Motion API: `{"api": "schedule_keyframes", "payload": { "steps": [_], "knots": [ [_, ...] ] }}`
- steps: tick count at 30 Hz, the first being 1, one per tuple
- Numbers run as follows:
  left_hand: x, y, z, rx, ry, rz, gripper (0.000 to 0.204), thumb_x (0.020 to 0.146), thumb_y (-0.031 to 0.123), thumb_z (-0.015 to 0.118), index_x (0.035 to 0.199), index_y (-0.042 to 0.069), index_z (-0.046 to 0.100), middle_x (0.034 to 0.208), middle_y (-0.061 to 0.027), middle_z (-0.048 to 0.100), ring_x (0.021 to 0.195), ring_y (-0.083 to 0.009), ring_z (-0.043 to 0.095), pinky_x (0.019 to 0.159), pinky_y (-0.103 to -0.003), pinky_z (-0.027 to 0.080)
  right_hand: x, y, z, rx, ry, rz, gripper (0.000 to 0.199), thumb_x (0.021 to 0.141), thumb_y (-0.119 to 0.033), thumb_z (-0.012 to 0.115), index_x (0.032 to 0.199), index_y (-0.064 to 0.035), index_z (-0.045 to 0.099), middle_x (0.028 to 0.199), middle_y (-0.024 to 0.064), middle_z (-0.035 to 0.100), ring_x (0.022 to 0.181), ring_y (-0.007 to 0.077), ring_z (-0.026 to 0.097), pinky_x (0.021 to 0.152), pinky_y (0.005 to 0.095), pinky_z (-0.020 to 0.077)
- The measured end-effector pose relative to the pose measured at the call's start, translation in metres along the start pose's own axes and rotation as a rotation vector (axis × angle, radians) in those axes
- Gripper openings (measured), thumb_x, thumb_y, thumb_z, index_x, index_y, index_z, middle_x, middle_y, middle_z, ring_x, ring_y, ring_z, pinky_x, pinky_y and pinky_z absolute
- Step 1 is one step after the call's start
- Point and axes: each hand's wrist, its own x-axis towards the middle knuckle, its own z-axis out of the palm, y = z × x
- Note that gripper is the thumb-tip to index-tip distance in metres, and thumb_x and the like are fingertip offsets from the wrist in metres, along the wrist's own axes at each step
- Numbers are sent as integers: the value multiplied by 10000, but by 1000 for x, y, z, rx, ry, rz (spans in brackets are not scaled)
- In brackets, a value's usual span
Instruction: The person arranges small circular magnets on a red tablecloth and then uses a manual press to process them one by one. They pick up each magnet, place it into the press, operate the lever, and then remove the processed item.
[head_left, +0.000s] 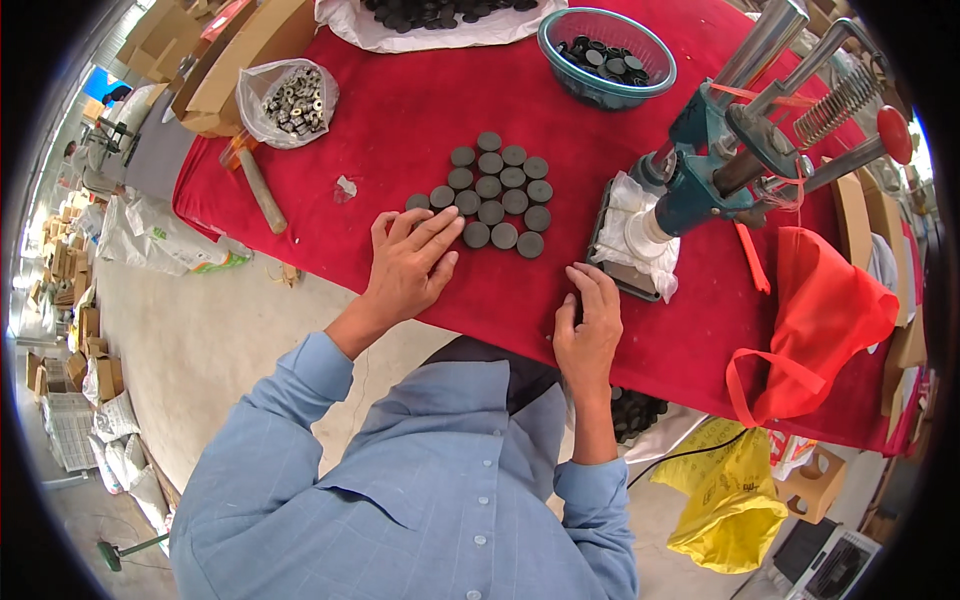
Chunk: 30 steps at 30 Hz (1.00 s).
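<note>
Several flat black discs [488, 187] lie in rough rows on the red cloth. My left hand [412, 262] is open at the left edge of this group, its outstretched fingertips at the nearest discs. Close to the table's front edge, my right hand [590, 325] rests with its fingers loosely bent, thumb apart and nothing visible in it. Its fingertips are beside the base of a green hand press [700, 190]. White plastic [630, 225] covers part of that base, under the press's pale round head [646, 238].
A bag of small metal parts [292, 103] and a hammer [260, 190] lie left. Behind the discs are a bowl of black caps [608, 75] and a white sack [350, 35] with black pieces. A red bag [825, 315] lies right; a yellow bag [725, 510] hangs below.
</note>
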Motion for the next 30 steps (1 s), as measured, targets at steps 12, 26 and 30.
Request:
{"api": "schedule_keyframes", "payload": {
  "steps": [12, 26, 30],
  "knots": [
    [2, -2, 3, -26, 11, 5, 424, 909, 116, 735, 1331, 72, 729, 1389, -64, 699, 1246, -285, 611, 1130, -494, 384, -1, -1, -1, -9, 4, 3, 375, 857, 81, 633, 1220, 12, 698, 1249, 179, 687, 1139, 384, 661, 994, 466, 542],
    [68, -33, 14, -55, -69, 125, 451, 1014, 243, 697, 1417, 44, 663, 1485, -96, 642, 1373, -307, 558, 1169, -483, 364, 1, -3, 0, 13, 23, 27, 326, 867, 73, 639, 1181, 15, 705, 1217, 174, 702, 1111, 378, 675, 974, 456, 551],
    [71, -37, 24, -30, -100, 111, 470, 1017, 280, 692, 1429, 56, 661, 1507, -83, 634, 1396, -298, 540, 1189, -501, 336, 2, -1, 0, 7, 17, 35, 328, 868, 67, 642, 1185, 13, 709, 1214, 169, 707, 1107, 370, 676, 970, 452, 551]
  ]
}}
